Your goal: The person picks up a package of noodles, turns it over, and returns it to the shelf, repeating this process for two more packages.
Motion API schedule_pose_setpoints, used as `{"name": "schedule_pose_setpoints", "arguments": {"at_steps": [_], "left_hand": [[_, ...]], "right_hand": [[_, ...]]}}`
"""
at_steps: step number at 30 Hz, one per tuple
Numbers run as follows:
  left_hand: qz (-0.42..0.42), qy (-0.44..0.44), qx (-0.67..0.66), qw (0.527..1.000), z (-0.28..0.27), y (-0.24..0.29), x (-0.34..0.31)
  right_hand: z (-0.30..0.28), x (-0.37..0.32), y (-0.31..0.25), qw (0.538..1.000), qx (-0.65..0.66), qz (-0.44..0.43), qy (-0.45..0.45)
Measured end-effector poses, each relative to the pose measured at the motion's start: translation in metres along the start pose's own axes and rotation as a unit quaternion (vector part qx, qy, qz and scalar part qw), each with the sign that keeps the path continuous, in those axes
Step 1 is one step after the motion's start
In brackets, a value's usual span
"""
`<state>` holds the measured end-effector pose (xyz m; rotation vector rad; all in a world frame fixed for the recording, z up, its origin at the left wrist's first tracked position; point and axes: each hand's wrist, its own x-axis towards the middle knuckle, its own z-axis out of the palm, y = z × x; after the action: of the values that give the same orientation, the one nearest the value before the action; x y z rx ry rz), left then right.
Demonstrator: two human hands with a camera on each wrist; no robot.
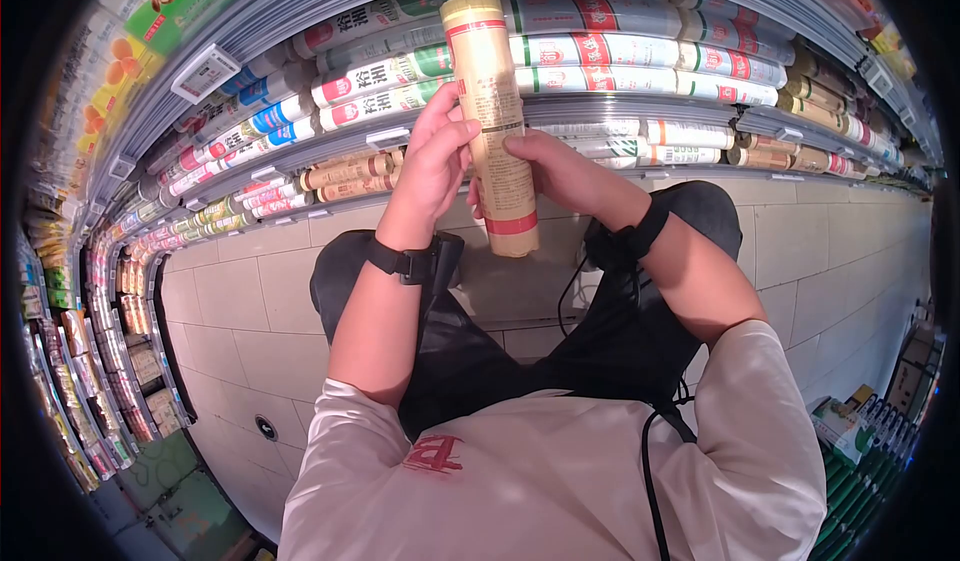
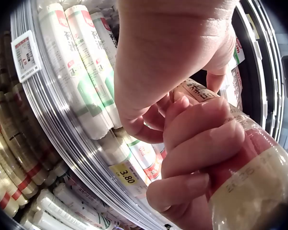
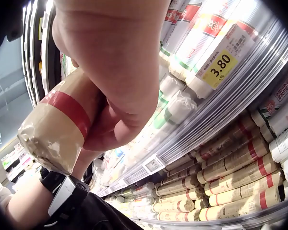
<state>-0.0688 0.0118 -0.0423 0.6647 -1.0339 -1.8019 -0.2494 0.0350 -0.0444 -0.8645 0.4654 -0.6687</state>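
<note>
A long yellowish-brown cylindrical packet with red bands and printed text is held up in front of the shelves, its top tilted slightly left. The left hand grips its left side, thumb on the front. On the right side the right hand holds it, thumb on the printed face. In the left wrist view, fingers of a hand curl round the packet near a red band. The right wrist view shows the right hand gripping the packet, whose clear wrapped end faces the camera.
Shelves of similar white, red and green packets curve across the front and left. Price tags line the shelf edges, one reading 3.80. Tiled floor lies below, and green crates stand at right. A black cable hangs over the shirt.
</note>
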Motion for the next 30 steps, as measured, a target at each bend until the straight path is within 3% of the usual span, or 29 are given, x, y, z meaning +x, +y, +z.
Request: {"name": "schedule_pose_setpoints", "arguments": {"at_steps": [12, 16, 24, 30], "left_hand": [[0.039, 0.052, 0.058, 0.996, 0.007, 0.008, -0.005], [0.043, 0.111, 0.037, 0.992, 0.012, 0.004, 0.002], [0.007, 0.146, 0.092, 0.985, 0.009, 0.003, 0.002], [0.059, 0.182, 0.114, 0.975, 0.013, 0.001, 0.003]], "right_hand": [[-0.001, 0.005, -0.002, 0.997, -0.062, -0.035, 0.038], [-0.004, 0.006, -0.001, 0.998, -0.030, -0.005, 0.053], [-0.005, 0.008, -0.001, 0.997, 0.064, 0.031, 0.022], [0.003, 0.012, 0.002, 0.994, -0.040, 0.022, 0.102]]}}
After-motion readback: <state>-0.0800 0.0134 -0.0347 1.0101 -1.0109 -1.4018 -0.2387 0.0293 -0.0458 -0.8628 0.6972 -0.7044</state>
